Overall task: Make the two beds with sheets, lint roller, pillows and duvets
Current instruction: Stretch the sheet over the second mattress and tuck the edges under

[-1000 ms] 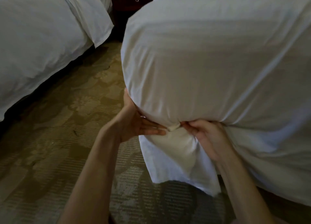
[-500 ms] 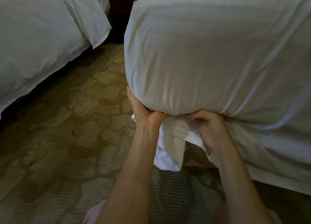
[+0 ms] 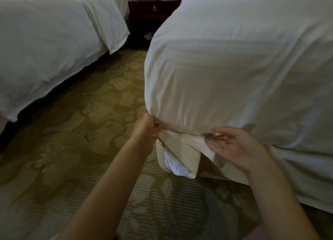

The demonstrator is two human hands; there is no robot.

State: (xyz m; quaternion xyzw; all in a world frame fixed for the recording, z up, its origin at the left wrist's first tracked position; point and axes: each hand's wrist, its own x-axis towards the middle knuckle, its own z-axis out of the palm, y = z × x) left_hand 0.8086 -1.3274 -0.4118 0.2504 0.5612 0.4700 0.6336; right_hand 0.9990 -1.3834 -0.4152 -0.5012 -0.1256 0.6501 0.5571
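Sheet corner hangs half-tucked now: your right hand has slid out, fingers slack, your left hand still pinches it, so the tuck looks unfinished.

Loose sheet flap no longer dangling wide below the grip, now folded flat between both hands, left hand shifted outward along the bed corner, pinching cloth, right hand released, fingers straightened, blurred.
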